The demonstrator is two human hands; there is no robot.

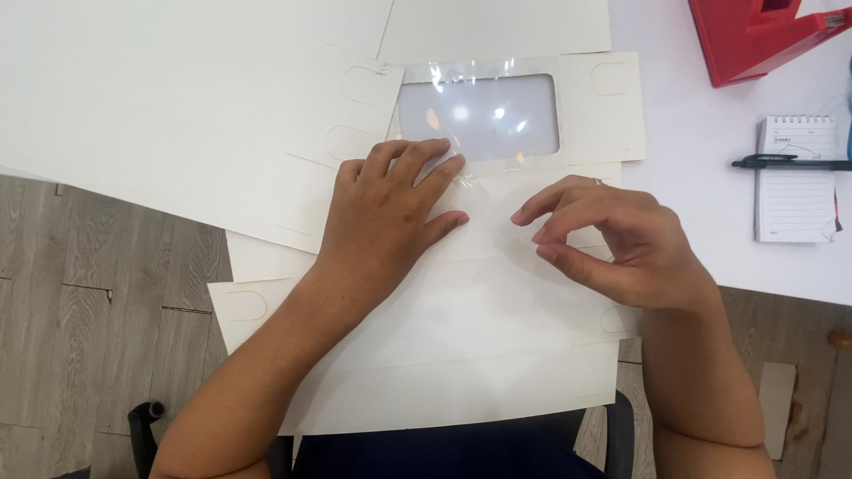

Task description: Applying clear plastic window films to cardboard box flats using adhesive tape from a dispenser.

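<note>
The flat white box blank [461, 319] lies on the white table [701, 142] straight in front of the person, its near part hanging past the table's edge over the lap; the left hand [386, 213] rests palm down on it with fingers spread and flat, clasping nothing, its fingertips [435, 155] touching the lower edge of the clear plastic film [479, 111] that covers the window; the right hand [612, 239] hovers just beside it over the blank's middle, fingers curled and thumb drawn near the forefinger, and whether anything is pinched between them cannot be told; the blank is creamy white card, creased across in bands, with curved tab slits near its corners and a rectangular cut-out at its far end; the film over that cut-out is glossy, catches light spots, and wrinkles at its lower edge by the left fingertips; a second, larger white card sheet [177, 115] lies to the left, overlapping the blank's upper left corner; to the right the table shows bare before a small spiral notepad [794, 191] with a black pen [785, 162] across it, well apart from the right hand; a red object [754, 35] stands at the far right corner; grey wood-look floor [98, 284] shows below the table's near edge.
</note>
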